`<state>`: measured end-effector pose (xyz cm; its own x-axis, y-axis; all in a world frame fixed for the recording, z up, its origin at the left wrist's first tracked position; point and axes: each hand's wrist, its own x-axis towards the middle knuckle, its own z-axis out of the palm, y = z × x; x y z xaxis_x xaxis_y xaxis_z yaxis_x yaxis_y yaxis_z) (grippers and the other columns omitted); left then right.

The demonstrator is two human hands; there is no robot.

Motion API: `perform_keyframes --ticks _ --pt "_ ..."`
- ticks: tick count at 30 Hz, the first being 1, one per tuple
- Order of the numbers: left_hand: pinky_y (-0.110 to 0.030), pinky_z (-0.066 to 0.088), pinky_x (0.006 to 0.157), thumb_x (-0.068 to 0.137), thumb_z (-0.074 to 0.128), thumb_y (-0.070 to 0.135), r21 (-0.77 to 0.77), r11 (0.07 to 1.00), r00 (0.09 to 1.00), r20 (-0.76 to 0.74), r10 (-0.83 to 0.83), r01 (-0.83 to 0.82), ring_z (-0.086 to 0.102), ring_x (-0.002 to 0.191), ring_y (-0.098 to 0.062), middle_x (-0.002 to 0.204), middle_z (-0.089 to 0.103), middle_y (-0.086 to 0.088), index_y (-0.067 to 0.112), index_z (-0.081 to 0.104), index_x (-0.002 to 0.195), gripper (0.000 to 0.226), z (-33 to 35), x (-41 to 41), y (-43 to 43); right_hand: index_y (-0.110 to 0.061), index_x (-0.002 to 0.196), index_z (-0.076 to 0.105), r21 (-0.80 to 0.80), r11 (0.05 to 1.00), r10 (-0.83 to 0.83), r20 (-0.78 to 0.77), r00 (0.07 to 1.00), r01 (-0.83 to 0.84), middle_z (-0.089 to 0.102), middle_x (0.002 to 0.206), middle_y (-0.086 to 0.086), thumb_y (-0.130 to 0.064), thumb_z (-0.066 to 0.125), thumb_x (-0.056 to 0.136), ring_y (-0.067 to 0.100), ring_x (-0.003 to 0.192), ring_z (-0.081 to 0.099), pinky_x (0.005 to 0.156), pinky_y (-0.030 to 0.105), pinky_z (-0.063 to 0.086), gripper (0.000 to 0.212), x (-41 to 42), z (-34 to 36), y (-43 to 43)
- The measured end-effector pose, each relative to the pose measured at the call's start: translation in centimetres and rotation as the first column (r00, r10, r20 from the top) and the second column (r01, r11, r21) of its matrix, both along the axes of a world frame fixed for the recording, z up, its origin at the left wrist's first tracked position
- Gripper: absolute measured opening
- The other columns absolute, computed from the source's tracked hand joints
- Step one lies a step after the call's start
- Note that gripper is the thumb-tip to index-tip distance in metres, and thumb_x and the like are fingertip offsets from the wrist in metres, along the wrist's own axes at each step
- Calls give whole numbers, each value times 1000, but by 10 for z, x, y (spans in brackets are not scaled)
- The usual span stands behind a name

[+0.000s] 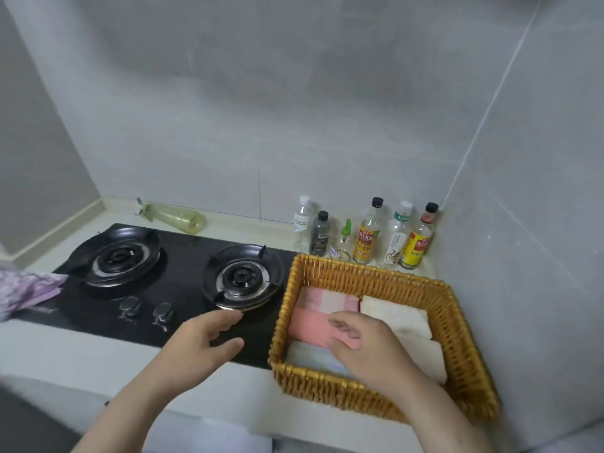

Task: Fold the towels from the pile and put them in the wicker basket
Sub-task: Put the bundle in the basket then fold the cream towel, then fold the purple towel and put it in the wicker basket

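The wicker basket [464, 325] stands on the counter to the right of the stove. Folded towels lie inside it: a pink one [309, 325], a pink-and-white one [327, 302] behind it, cream ones [405, 318] on the right and a pale blue one [313, 358] at the front. My right hand [369, 348] reaches into the basket, fingers loosely bent over the pink towel's edge; whether it grips is unclear. My left hand [202, 341] hovers over the stove's front edge, fingers relaxed and holding nothing. A purple cloth [26, 289] lies at the far left.
A black two-burner gas stove [170, 282] with two knobs [147, 310] fills the counter's middle. Several sauce bottles [366, 237] stand against the back wall behind the basket. A green bottle [173, 217] lies on its side behind the stove. Grey walls close in at back and right.
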<state>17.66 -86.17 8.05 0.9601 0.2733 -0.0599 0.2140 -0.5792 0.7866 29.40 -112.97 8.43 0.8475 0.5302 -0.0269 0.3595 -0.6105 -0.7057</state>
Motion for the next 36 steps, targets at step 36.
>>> perform_keyframes --ticks 36 --pt "-18 42 97 89 63 36 301 695 691 -138 710 -653 53 108 5 124 59 19 33 57 130 41 -10 -480 133 -38 128 57 -210 743 663 105 741 -636 53 111 -31 -38 60 91 -12 97 48 93 11 37 36 -281 26 248"
